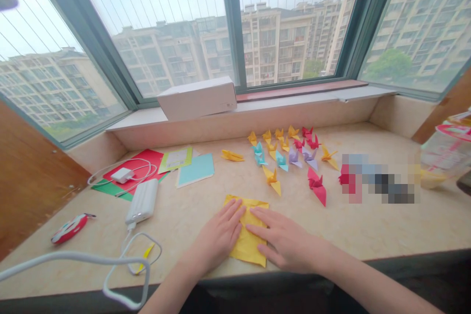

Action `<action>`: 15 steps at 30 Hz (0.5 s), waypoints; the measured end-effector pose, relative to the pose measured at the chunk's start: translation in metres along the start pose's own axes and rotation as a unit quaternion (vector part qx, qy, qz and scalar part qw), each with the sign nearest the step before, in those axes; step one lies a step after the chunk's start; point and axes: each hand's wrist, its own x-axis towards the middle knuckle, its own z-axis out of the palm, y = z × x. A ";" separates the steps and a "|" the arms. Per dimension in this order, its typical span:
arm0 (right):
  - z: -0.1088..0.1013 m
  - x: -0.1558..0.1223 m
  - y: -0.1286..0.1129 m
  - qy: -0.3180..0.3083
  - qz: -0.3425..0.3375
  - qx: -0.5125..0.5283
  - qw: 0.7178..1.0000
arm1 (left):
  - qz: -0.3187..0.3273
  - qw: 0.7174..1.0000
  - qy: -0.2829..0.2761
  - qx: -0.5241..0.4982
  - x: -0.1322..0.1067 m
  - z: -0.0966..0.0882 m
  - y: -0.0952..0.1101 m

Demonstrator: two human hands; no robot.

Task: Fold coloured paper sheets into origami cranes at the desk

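Yellow paper [247,235] lies lower centre of frame on surface [368,225], long axis running away from person. Left hand [221,235] & right hand [283,243] both flat, fingers spread, pressing it from either side; neither grasps.

Two bare forearms enter from the bottom of the frame, sleeveless as far as visible. The left hand [220,237] and right hand [287,244] wear no gloves, rings or watch; fingernails are short and unpainted.
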 end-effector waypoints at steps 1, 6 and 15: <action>0.001 -0.001 0.000 -0.003 0.003 0.000 1.000 | 0.005 1.000 -0.003 0.004 0.000 0.000 -0.001; 0.006 0.003 -0.001 0.000 0.028 -0.009 1.000 | -0.015 1.000 -0.027 0.008 0.001 0.001 -0.001; 0.008 0.016 -0.013 -0.039 0.151 0.005 0.988 | -0.101 0.990 -0.083 0.048 0.000 -0.005 0.000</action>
